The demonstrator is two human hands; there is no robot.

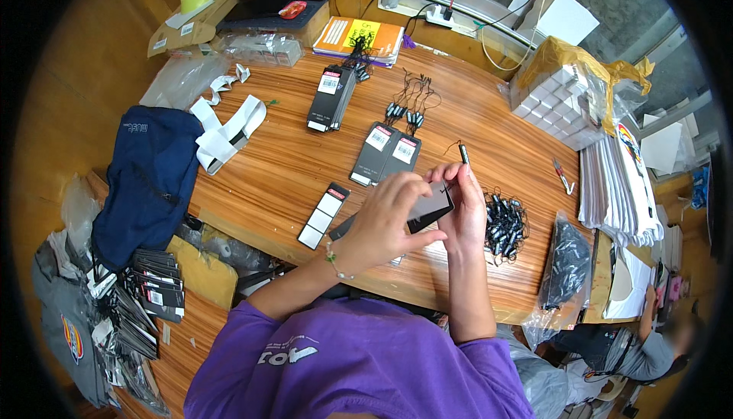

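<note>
Above the near part of the table, my left hand (pixel 385 217) pinches a black hang tag (pixel 434 207) at its side. My right hand (pixel 464 209) is closed around the tag's other end and a black tag string, whose plastic seal (pixel 463 153) sticks up past the fingertips. Part of the tag is hidden behind my fingers. Left of my hands lies a black tag with white label stickers (pixel 327 209). Beyond them sit two stacks of stickered black tags (pixel 372 153) with strings attached. To the right is a heap of loose black tag strings (pixel 504 224).
Another tag stack (pixel 328 102) lies farther back near orange notebooks (pixel 359 36). At the right are a box of small white cartons (pixel 561 98), a paper stack (pixel 615 190), a pen (pixel 563 175) and a plastic bag (pixel 565 262). Another person (pixel 649 346) sits lower right.
</note>
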